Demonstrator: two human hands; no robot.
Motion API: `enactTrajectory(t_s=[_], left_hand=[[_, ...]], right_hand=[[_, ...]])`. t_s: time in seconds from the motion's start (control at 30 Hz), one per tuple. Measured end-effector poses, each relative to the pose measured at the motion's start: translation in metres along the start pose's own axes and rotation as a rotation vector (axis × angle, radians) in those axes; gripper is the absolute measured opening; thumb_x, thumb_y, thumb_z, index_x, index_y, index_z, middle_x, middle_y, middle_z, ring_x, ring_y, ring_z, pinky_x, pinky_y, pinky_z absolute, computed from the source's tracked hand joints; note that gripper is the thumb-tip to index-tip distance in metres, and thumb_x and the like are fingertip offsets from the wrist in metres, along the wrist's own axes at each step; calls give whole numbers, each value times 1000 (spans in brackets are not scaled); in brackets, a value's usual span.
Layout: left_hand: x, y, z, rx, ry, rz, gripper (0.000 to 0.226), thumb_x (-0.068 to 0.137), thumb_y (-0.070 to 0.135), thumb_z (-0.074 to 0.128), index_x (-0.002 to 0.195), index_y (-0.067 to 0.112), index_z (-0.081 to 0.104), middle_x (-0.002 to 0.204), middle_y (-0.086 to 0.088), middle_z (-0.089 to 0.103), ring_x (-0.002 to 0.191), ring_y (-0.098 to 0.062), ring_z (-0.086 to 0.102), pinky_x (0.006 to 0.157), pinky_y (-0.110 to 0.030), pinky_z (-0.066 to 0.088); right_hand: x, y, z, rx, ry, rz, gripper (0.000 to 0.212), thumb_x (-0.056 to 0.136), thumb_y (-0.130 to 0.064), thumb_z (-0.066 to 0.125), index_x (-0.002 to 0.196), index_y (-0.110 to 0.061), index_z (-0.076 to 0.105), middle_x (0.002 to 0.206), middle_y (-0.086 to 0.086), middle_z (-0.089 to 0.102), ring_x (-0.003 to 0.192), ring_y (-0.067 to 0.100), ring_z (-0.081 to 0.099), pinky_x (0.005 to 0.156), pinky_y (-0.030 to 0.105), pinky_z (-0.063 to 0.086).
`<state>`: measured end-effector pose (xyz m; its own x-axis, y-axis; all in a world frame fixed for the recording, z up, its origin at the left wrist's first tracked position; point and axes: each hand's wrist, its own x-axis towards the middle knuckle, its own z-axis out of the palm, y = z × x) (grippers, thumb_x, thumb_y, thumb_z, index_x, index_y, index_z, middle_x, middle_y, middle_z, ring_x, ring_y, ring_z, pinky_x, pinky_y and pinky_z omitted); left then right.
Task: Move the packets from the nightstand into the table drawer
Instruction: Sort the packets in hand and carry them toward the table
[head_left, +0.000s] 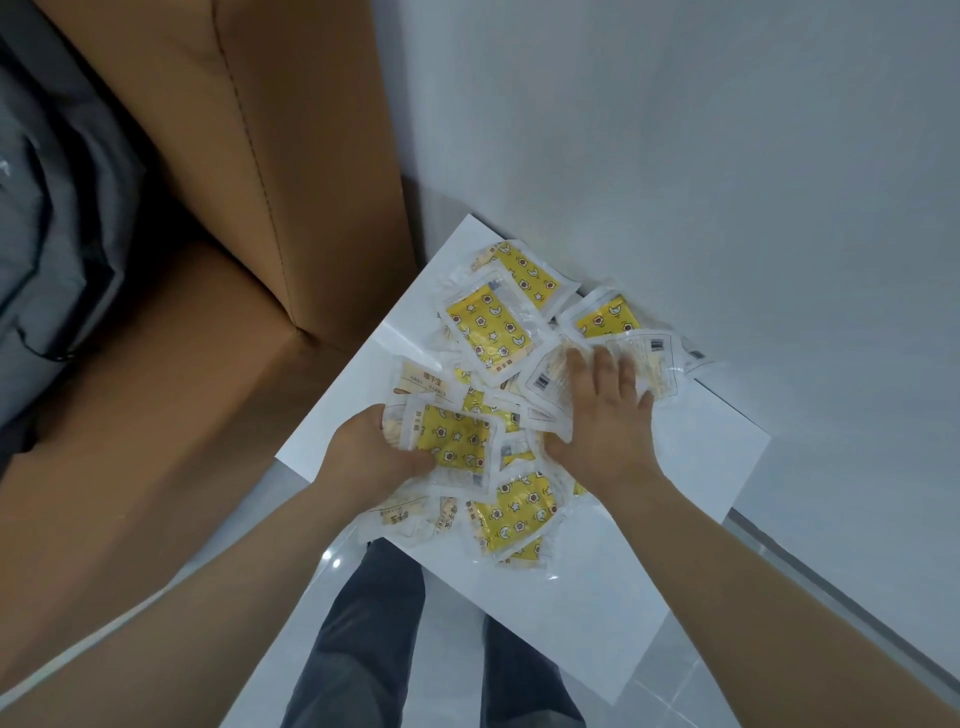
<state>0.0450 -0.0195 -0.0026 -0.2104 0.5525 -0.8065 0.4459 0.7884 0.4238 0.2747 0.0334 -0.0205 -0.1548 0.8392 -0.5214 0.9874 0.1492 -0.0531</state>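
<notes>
Atop white nightstand (597, 623), between cardboard box (291, 130) and wall (675, 156), yellow packets (493, 322).

cardboard boxes (208, 260) left | grey fabric (47, 234) far left | white wall (675, 130) behind

Home room, white nightstand (597, 613), cardboard boxes (291, 130)
</notes>
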Motion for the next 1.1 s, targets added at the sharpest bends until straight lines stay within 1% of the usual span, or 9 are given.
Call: enactTrajectory(t_s=[0.1,0.27,0.4,0.47,0.57,0.73,0.87,0.97,1.1], left_hand=[[-2,-2,-1,-3,-4,-4,39,74,27,79,106,26,58,100,3,65,81,-18,65,67,-26,52],[-3,-3,-3,0,0,-7,39,75,28,78,108,27,57,101,4,64,80,-17,65,62,-23,50],[-2,-2,-4,2,-3,-6,42,74,29,78,111,27,57,102,4,64,81,-17,65,64,-24,51],[-2,-1,-5,-3,-4,-7,44,74,29,79,112,26,58,104,4,65,84,-18,66,70,-29,54],[-2,1,-6,-9,-5,-9,45,73,29,79,113,26,57,105,3,65,84,-19,66,70,-29,53],[-4,5,-9,-27,2,-6,44,73,28,80,111,27,57,103,4,65,85,-19,66,70,-29,53],[-7,6,-11,-33,5,-4,41,73,28,80,107,28,57,101,4,65,82,-18,66,63,-25,52],[-10,7,-11,-31,11,2,41,73,27,80,106,27,57,101,4,65,83,-18,66,62,-24,52],[-11,10,-8,-35,10,5,40,72,27,80,105,27,58,100,3,66,81,-18,66,62,-25,52]], right_hand=[[9,-5,-4,-87,30,-83,92,82,-47,62,150,-18,7,157,15,7,145,38,6,112,62,10],[19,-5,-5,-84,30,-165,76,83,-31,60,146,-16,21,146,20,30,132,43,32,103,53,38],[19,0,-12,-29,32,-207,74,86,-31,60,147,-19,20,144,15,33,128,36,38,97,46,45],[19,3,-18,-3,20,-229,68,90,-32,54,148,-21,20,140,11,39,119,31,48,89,41,48],[17,4,-27,-19,10,-251,58,93,-28,49,146,-24,24,126,6,52,97,27,60,73,35,49],[7,7,-47,13,-4,-212,38,96,-25,41,134,-27,40,93,1,63,77,22,57,64,32,45],[-7,10,-57,56,87,-209,29,97,-24,38,124,-24,49,75,-4,52,66,19,46,56,29,34],[-12,6,-53,34,19,-229,29,97,-29,39,125,-24,45,79,-4,53,69,19,50,56,29,38],[-11,0,-36,54,-55,-218,41,93,-37,48,131,-22,40,94,2,61,82,23,60,63,32,47]])
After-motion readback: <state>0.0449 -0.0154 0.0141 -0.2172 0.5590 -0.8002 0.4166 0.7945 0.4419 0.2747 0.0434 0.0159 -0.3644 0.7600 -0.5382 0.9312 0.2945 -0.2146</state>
